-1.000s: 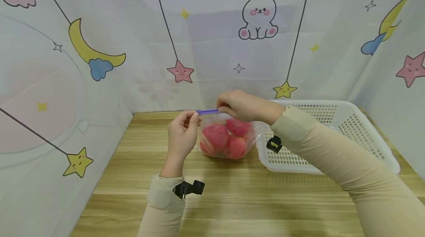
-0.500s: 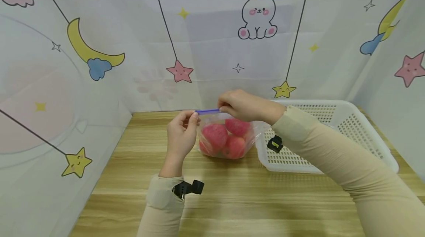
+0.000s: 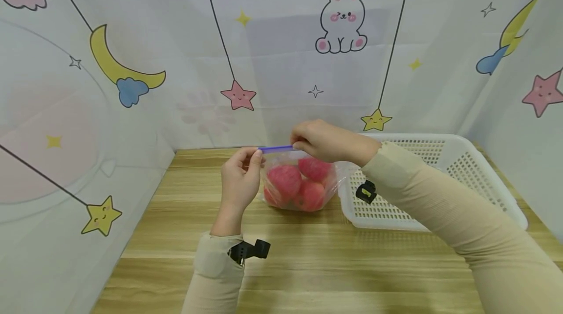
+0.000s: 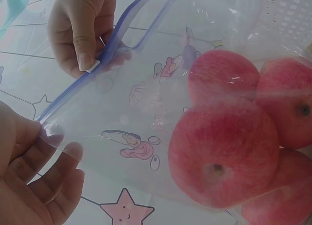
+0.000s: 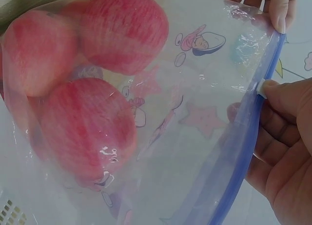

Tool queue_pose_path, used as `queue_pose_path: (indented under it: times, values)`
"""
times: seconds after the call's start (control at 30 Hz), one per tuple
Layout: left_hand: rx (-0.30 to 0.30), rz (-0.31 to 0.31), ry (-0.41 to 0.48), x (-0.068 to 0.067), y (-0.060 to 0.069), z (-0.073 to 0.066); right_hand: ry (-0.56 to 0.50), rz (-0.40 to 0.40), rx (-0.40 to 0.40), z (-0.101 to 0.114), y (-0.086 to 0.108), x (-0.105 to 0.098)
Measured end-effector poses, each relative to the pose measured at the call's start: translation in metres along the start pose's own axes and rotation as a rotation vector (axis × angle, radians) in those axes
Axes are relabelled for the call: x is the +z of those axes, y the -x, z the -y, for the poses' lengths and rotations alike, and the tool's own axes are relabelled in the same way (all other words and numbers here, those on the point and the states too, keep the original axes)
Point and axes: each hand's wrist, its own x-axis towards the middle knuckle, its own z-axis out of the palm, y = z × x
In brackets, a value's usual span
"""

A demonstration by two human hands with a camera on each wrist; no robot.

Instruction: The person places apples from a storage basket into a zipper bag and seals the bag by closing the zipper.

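Note:
A clear plastic zip bag (image 4: 146, 112) with printed cartoon figures holds several red apples (image 4: 222, 152) and rests on the table. My left hand (image 3: 239, 177) pinches one end of its blue zipper strip (image 3: 277, 149) between thumb and forefinger. On that strip sits a small white slider (image 5: 262, 87), which my right hand (image 3: 329, 140) grips with the thumb against it. Between the hands the strip runs straight as one line. Past the slider, the left wrist view shows the bag's two edges parted. In the head view the right hand covers the slider.
A white perforated plastic basket (image 3: 352, 214) stands right of the bag, partly under my right forearm. The wooden table (image 3: 299, 265) ends at a white cartoon-printed curtain (image 3: 281, 60) behind and at the sides.
My right hand has shifted slightly to the right along the zipper strip, leaving a little more blue showing between the hands. The left hand keeps its pinch on the strip's end.

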Motion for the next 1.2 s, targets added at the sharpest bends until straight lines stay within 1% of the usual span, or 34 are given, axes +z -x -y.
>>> queue_pose_path:
  times: [0.27,0.7,1.2]
  values:
    - [-0.006,0.002,0.001,-0.0006,0.0005,-0.0014,-0.005,0.005,0.008,-0.0014,0.0012,-0.0007]
    - [-0.009,0.0,0.011,-0.0007,0.0003,-0.0038,0.005,-0.015,-0.005,-0.0028,0.004,-0.0013]
    - [-0.003,0.0,0.01,-0.0007,-0.0001,-0.0019,0.002,-0.022,-0.003,-0.0077,0.0054,0.0001]
